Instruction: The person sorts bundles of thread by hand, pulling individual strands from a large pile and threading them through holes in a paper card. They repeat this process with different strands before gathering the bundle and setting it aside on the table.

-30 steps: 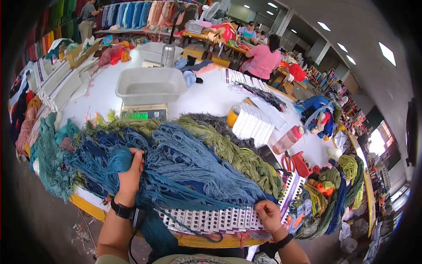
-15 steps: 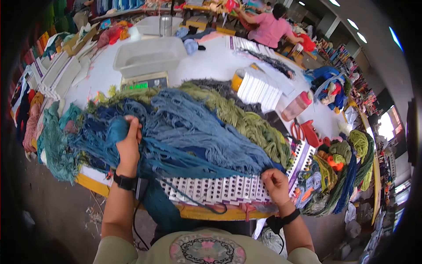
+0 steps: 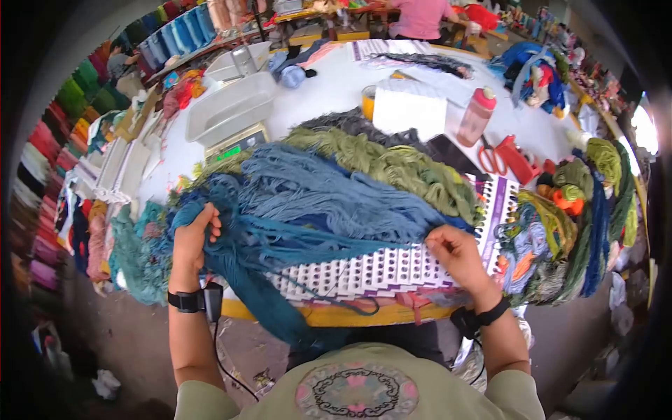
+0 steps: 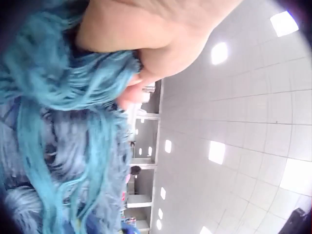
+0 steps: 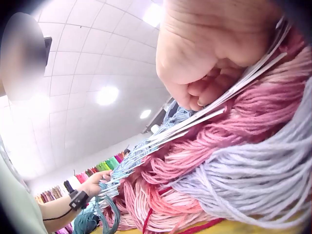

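Observation:
My left hand [image 3: 190, 241] grips a thick bundle of teal yarn [image 4: 73, 80] at the left of the heap. Part of this yarn hangs over the table's front edge. Loose teal strands [image 3: 315, 246] stretch rightward to my right hand [image 3: 462, 259], whose thumb and forefinger pinch their ends; in the right wrist view the curled fingers hide the pinched part. Behind the strands lies a heap of dusty-blue yarn [image 3: 315, 189], with olive-green yarn [image 3: 413, 171] beyond it. White cards with rows of holes [image 3: 357, 273] lie overlapped beneath the strands.
A clear plastic tub [image 3: 234, 105] sits on a scale [image 3: 238, 143] at the back. Red-handled scissors [image 3: 492, 157] and a pink bottle [image 3: 477, 115] stand right of the heap. Mixed skeins [image 3: 553, 231] crowd the right edge; pink yarn [image 5: 195, 141] hangs below the cards. People work farther off.
The head view has tipped down and turned, so the table sits differently in frame. Both hands keep hold of the teal yarn, and the left hand's bundle has turned leftward and down.

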A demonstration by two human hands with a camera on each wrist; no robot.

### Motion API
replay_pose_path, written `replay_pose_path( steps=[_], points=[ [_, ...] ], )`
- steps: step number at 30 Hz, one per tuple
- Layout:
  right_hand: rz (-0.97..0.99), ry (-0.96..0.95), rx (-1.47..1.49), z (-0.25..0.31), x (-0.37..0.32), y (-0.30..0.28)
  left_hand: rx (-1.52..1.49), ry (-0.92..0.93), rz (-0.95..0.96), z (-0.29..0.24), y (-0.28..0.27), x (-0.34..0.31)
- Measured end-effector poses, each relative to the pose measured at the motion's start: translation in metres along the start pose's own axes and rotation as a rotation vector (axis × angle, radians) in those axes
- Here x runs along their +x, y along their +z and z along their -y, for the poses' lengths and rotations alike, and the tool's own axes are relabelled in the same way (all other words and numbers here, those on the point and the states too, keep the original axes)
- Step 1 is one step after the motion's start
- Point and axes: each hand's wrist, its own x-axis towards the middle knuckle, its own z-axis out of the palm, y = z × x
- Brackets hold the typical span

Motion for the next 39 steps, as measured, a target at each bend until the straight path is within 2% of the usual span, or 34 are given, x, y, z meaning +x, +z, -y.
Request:
replay_pose_path(
  steps=[2,4,6,8,10,13,15,16,20,21,23,25,28,30,31,33,34,37,39],
  points=[
    [-0.048,-0.083,-0.011,0.021,0.001,0.0,-0.085,0.112,0.064,-0.025,0.012,-0.025],
    [-0.059,-0.144,0.01,0.046,0.003,0.007,-0.307,0.06,0.198,-0.037,0.032,-0.046],
    [0.015,-0.129,0.291,0.072,0.004,0.019,-0.377,0.09,0.487,-0.063,0.071,-0.076],
    [0.146,-0.04,0.507,0.103,0.008,0.035,-0.518,0.068,0.656,-0.068,0.107,-0.089],
    [0.177,-0.019,0.65,0.121,0.015,0.052,-0.551,0.023,0.653,-0.072,0.142,-0.108],
    [0.186,0.013,0.739,0.118,0.02,0.058,-0.392,0.072,0.734,-0.072,0.171,-0.118],
    [0.245,0.041,0.701,0.115,0.018,0.054,-0.422,0.011,0.778,-0.072,0.178,-0.121],
    [0.238,0.042,0.701,0.113,0.016,0.052,-0.454,-0.047,0.801,-0.072,0.18,-0.121],
    [0.178,0.138,0.822,0.107,0.012,0.043,-0.571,-0.083,0.784,-0.061,0.185,-0.114],
    [0.17,0.164,0.854,0.105,0.011,0.042,-0.575,-0.082,0.785,-0.062,0.185,-0.114],
    [0.176,0.181,0.911,0.101,0.012,0.042,-0.379,0.016,0.773,-0.062,0.185,-0.115],
    [0.186,0.205,0.973,0.098,0.012,0.044,-0.422,0.017,0.768,-0.059,0.188,-0.114],
    [0.127,0.193,0.98,0.095,0.012,0.047,-0.531,-0.023,0.767,-0.052,0.194,-0.113],
    [0.109,0.149,0.782,0.095,0.013,0.05,-0.599,-0.069,0.772,-0.052,0.195,-0.114],
    [0.108,0.153,0.782,0.093,0.013,0.053,-0.544,-0.064,0.754,-0.053,0.195,-0.117],
    [0.07,-0.077,0.637,0.088,0.015,0.059,-0.491,-0.058,0.738,-0.055,0.195,-0.119],
    [0.067,-0.077,0.634,0.088,0.014,0.058,-0.495,-0.052,0.734,-0.055,0.195,-0.12],
    [0.101,-0.028,0.663,0.093,0.015,0.052,-0.541,-0.04,0.743,-0.054,0.195,-0.115],
    [0.107,0.188,0.761,0.095,0.012,0.049,-0.581,-0.046,0.752,-0.048,0.195,-0.113]
  ],
)
